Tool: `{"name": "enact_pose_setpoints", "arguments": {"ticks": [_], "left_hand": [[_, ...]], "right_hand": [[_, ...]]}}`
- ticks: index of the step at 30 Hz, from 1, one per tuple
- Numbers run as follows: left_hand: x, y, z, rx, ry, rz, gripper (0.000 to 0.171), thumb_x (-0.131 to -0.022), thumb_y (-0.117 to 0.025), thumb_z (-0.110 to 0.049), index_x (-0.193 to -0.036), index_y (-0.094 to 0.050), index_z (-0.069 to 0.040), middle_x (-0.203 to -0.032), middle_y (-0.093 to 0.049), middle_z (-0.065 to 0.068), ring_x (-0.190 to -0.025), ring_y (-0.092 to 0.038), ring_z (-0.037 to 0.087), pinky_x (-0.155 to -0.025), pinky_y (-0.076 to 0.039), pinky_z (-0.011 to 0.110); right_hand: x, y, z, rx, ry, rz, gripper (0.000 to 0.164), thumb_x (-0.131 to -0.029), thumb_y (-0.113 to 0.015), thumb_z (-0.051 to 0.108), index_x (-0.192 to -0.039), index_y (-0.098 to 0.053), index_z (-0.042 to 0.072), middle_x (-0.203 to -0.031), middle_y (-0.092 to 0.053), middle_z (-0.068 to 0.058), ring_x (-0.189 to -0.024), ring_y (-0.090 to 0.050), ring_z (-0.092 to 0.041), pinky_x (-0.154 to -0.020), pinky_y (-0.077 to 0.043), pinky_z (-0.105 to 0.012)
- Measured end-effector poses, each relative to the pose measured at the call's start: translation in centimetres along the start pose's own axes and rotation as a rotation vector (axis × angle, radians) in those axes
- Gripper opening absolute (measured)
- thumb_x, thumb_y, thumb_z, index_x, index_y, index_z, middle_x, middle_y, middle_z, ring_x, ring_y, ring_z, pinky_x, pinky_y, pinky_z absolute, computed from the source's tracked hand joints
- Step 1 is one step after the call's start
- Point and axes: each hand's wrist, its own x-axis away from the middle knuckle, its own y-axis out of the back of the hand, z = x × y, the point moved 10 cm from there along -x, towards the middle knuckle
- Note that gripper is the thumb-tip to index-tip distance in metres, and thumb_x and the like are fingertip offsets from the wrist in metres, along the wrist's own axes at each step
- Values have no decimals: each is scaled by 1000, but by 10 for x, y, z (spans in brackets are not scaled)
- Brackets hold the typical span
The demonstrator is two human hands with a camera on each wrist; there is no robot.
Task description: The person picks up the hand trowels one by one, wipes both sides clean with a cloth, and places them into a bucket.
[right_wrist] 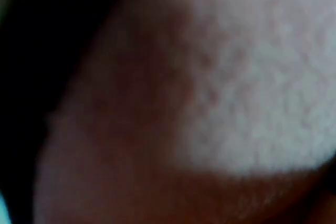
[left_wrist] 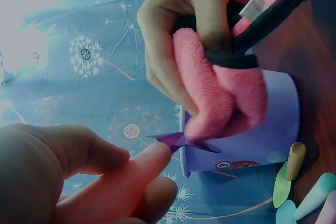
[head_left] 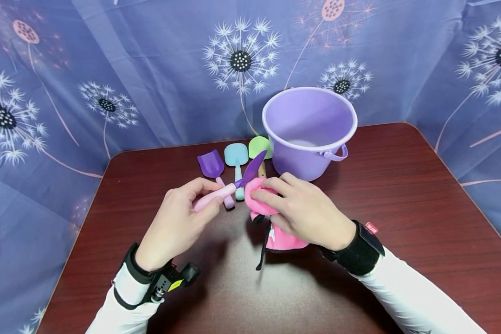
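My left hand point(head_left: 175, 225) pinches a small toy trowel point(head_left: 254, 170) by its pink handle, with the purple blade tilted up and away from me. In my right hand point(head_left: 313, 211) is a bunched, fuzzy pink cloth point(head_left: 287, 240) with black trim, gripped between thumb and fingers. A fold of the cloth lies right at the base of the blade. The left wrist view shows a white tag point(left_wrist: 254, 6) on the cloth point(left_wrist: 220, 98), whose fold covers part of the purple blade. Only blurred skin and a dark band fill the right wrist view.
Behind the hands, a purple shovel point(head_left: 211, 164), a light blue shovel point(head_left: 236, 154) and a green shovel point(head_left: 258, 145) lie side by side on the dark red table point(head_left: 426, 204). A purple bucket point(head_left: 302, 162) stands at the back, right of them, before a blue flowered curtain point(head_left: 171, 69).
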Motion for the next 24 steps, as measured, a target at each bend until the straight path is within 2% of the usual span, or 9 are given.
{"name": "enact_pose_setpoints", "arguments": {"ticks": [5,8,15,21,24], "left_hand": [[-2,4,-6,-23,-36,-45,22,-96,-76,-13,-117,-76,-19,-92,-73,-10,-68,-57,13,-57,-45,31],[-6,8,-11,-53,-79,-75,24,-94,-77,-11,-116,-76,-18,-84,-69,-10,-62,-53,13,-55,-42,30],[-25,21,-24,-139,-163,-141,23,-91,-73,-6,-113,-75,-12,-74,-58,-5,-57,-45,13,-52,-37,28],[-49,26,-36,-190,-195,-123,18,-94,-72,-10,-111,-74,-10,-74,-57,-1,-59,-44,15,-54,-38,31],[-62,25,-43,-209,-200,-90,17,-96,-71,-12,-113,-73,-9,-80,-62,-1,-61,-49,16,-56,-41,33]], "right_hand": [[2,-1,1,16,22,35,45,-88,-81,15,-132,-71,17,-128,-66,-2,-96,-57,-25,-76,-54,-36],[3,1,1,10,25,41,49,-85,-81,13,-132,-70,15,-128,-66,-2,-98,-58,-25,-81,-55,-37],[2,3,0,-26,15,50,41,-85,-76,8,-125,-67,9,-111,-64,1,-91,-56,-20,-80,-52,-33],[4,1,-2,-47,-21,86,40,-82,-71,5,-121,-63,10,-101,-58,5,-89,-54,-16,-75,-49,-30],[5,1,-3,-51,-37,104,41,-81,-72,4,-120,-62,11,-100,-57,6,-89,-54,-15,-75,-48,-30]]}}
